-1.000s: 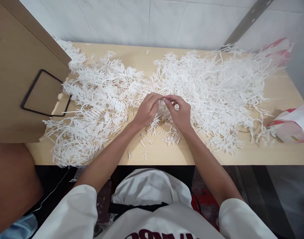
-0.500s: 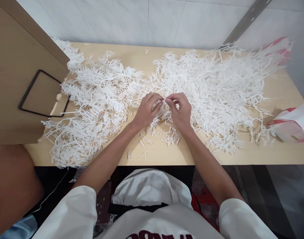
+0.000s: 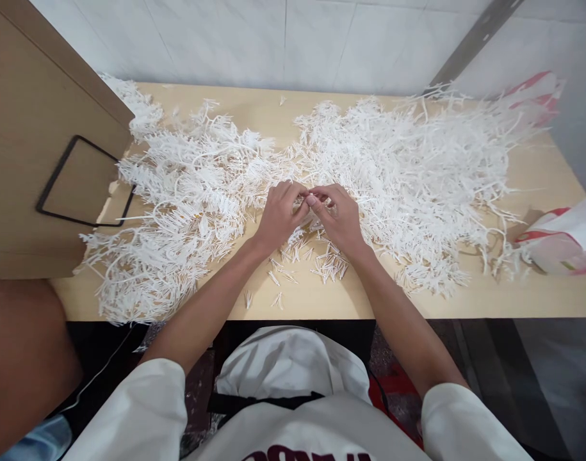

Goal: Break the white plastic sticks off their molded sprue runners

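My left hand (image 3: 284,214) and my right hand (image 3: 338,216) meet over the middle of the table, thumbs and forefingers pinched together at the tips. Between them they hold a small white plastic sprig, mostly covered by the fingers. A large tangled heap of white branched plastic sprigs (image 3: 417,166) spreads out beside my right hand. To the left of my left hand lies another heap of white sprigs (image 3: 191,179). Small loose sprigs (image 3: 330,264) lie on the wooden table (image 3: 302,301) just below my hands.
A cardboard box (image 3: 43,160) with a black rectangular outline stands at the left. Red-and-white plastic bags (image 3: 569,240) sit at the right end. Behind the table is a tiled wall (image 3: 254,45). Another person's bare limb (image 3: 24,358) shows at lower left.
My right hand has shifted slightly left, and its fingertips now touch those of my left hand. The small gap between them has closed. The heaps look the same.
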A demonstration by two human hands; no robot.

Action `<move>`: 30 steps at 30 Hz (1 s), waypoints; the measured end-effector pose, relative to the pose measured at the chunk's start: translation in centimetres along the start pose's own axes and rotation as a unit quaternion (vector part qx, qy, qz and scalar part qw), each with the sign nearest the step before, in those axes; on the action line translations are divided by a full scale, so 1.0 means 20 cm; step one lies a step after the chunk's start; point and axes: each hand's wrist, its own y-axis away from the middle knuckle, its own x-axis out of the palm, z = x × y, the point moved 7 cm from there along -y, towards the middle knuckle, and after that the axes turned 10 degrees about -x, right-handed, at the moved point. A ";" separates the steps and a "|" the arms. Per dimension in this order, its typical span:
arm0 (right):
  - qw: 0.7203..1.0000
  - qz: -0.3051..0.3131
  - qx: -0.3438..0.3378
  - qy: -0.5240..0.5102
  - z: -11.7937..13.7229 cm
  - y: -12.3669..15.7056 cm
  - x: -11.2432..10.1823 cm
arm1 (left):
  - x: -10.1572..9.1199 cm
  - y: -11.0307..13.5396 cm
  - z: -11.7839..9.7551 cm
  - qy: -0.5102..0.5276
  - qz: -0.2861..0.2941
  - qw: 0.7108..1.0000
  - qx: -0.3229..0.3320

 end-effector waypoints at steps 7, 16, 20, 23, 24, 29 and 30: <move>0.998 0.023 0.012 0.060 -0.04 0.01 0.02 | 0.05 0.02 -0.05 -0.017 0.051 0.998 0.039; 0.998 0.053 0.010 0.027 -0.02 0.00 0.03 | 0.04 0.02 -0.04 -0.048 0.018 0.998 0.040; 0.996 0.080 -0.009 0.031 -0.02 0.00 0.05 | 0.05 0.02 -0.04 -0.044 0.031 0.997 0.052; 0.995 0.100 -0.021 0.021 -0.02 0.00 0.07 | 0.07 0.02 -0.03 -0.050 0.051 0.996 0.045; 0.994 0.102 -0.021 0.016 -0.02 0.00 0.07 | 0.07 0.02 -0.03 -0.055 0.051 0.996 0.040; 0.993 0.115 -0.026 0.009 -0.02 0.00 0.08 | 0.07 0.03 -0.03 -0.106 0.030 0.994 0.024; 0.993 0.113 -0.027 0.007 -0.02 0.00 0.08 | 0.07 0.03 -0.03 -0.115 0.022 0.993 0.025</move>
